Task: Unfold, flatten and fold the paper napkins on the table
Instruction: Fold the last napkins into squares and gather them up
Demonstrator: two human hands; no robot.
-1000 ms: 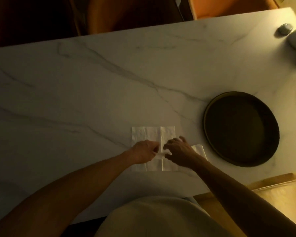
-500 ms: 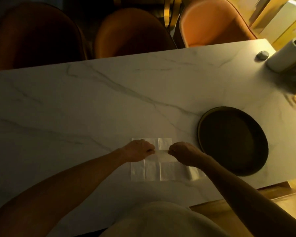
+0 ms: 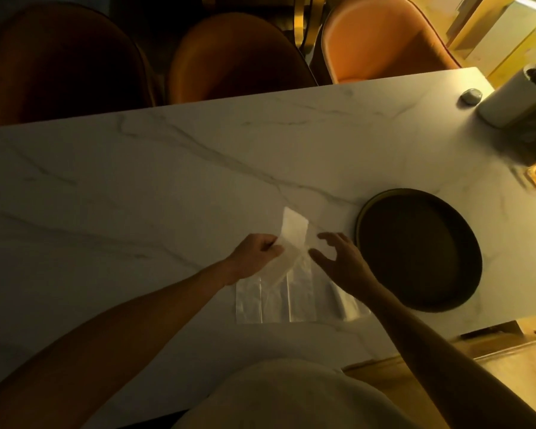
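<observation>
Table: white marble with grey veins.
Tray: dark, round, just right of the fingers.
Cylinder: white, far right, beside a small grey object.
Chairs: orange, beyond the table.

Home dining area: marble table, orange upholstered chairs, dark round tray.

- The left hand covers the napkin at its 10 o'clock corner; where the fingers pinch the lifted flap is hidden.
- The right forearm hides the napkin's 4 o'clock edge.
- At the tabletop's 2 o'clock corner, a white cylinder runs off the frame edge, and a small grey object beside it is too small to identify.
</observation>
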